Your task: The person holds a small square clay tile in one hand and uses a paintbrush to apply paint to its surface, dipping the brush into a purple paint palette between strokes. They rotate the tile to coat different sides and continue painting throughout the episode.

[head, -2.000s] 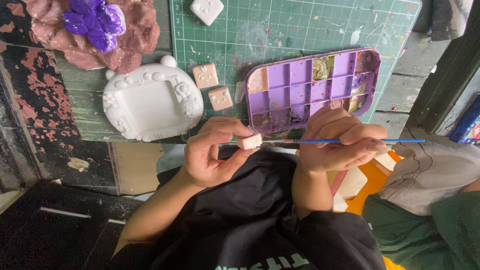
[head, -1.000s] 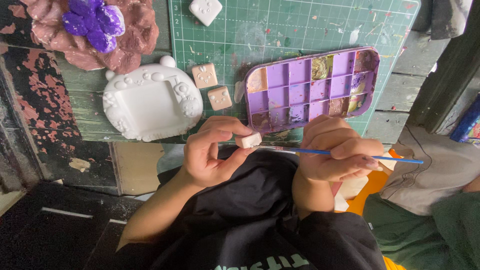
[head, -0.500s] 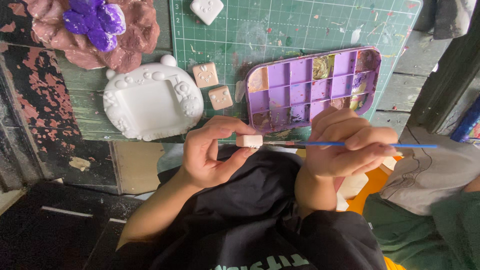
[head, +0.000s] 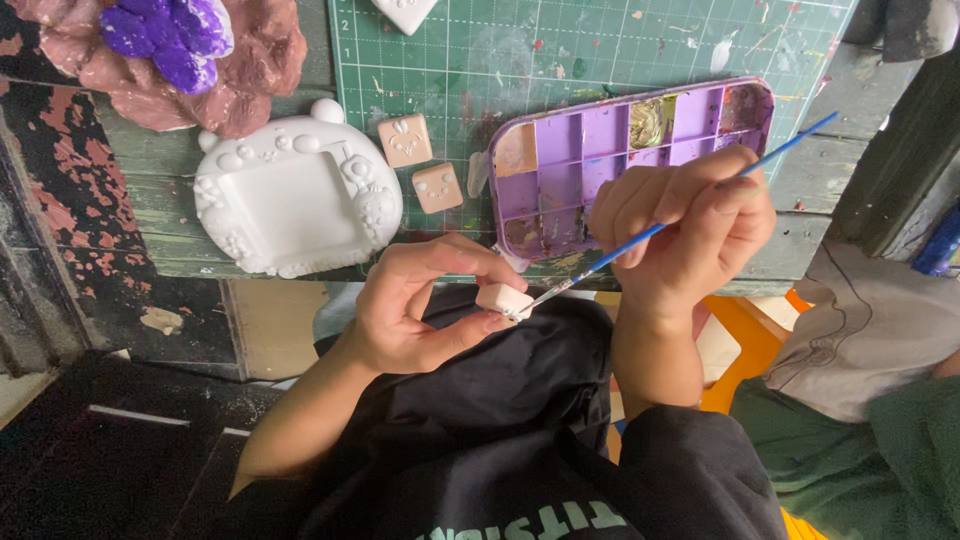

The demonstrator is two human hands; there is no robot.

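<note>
Weathered green planks, with paint flaking to red at one end, make up the work table [head: 130, 215], and a paint-speckled green cutting mat [head: 560, 50] lies across its middle. Taking the mat as the landmark: a purple paint palette [head: 610, 150] with many small wells (some stained gold and brown) sits on its near right part, overhanging toward the table's front edge. 2 small pinkish square tiles [head: 420, 165] with tiny faces rest at the mat's near left corner, close together. Just left of the mat lies a white plaster frame [head: 295, 195] with little raised figures round its rim, and beyond that frame, off the mat's far left side, a dusty pink flower piece [head: 250, 70] carries a purple bloom. A white square piece pokes in at the mat's far edge.

Below the mat, in front of the table edge and over a black garment, the left hand [head: 415, 310] is curled round a small pale square tile [head: 503, 299], pinched between thumb and fingertips. The right hand [head: 690, 225] is closed in a writing grip on a thin blue paintbrush [head: 680, 210], whose bristle tip touches the tile's near edge while its handle angles up over the palette's right end. An orange patch and grey-green cloth show below the mat's right side.
</note>
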